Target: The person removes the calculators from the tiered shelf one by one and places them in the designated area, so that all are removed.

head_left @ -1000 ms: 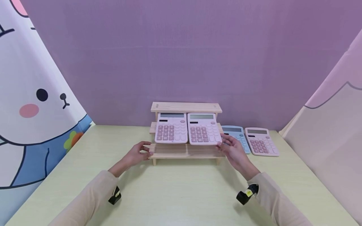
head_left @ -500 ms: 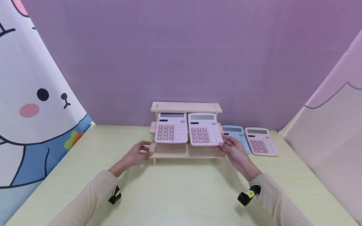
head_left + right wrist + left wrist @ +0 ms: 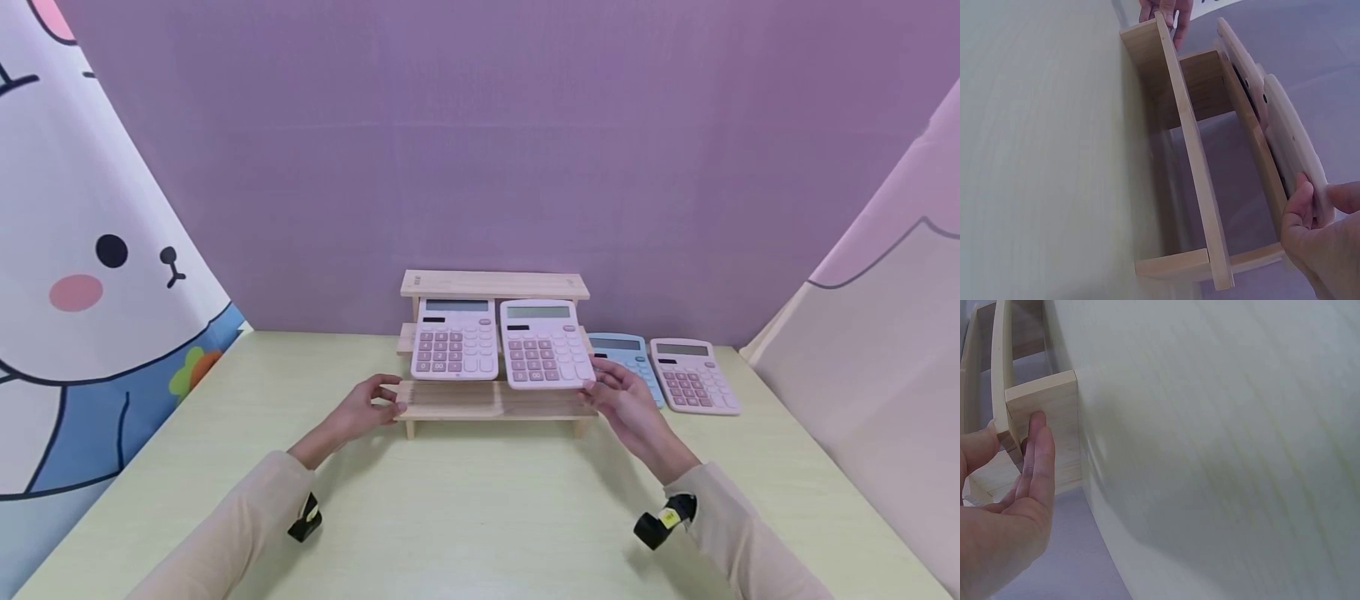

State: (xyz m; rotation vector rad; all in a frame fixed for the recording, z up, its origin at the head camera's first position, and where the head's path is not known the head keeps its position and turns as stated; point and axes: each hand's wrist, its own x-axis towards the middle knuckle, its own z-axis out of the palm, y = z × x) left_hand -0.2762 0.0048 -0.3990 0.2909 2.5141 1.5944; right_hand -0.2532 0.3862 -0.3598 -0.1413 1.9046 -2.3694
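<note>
A tiered wooden rack (image 3: 495,285) stands on the table, with two pink calculators on its middle step. My right hand (image 3: 628,410) pinches the right-hand calculator (image 3: 537,333) at its lower right corner, thumb on top and fingers beneath, as the right wrist view shows. This calculator's lower edge juts out over the bottom step (image 3: 491,402). Beside it lies the left-hand calculator (image 3: 454,321), untouched. My left hand (image 3: 365,413) holds the left end of the bottom step; in the left wrist view its thumb is on the board (image 3: 1002,381) and the fingers reach under.
To the right of the rack, a blue calculator (image 3: 621,343) and another pink calculator (image 3: 693,375) lie on the table (image 3: 480,517). My right hand partly covers the blue one. A purple backdrop (image 3: 480,150) rises behind, with printed cloth panels at both sides.
My right hand has drawn the right-hand calculator slightly toward me and to the right, widening the gap between the two on the step. My left hand stays in place.
</note>
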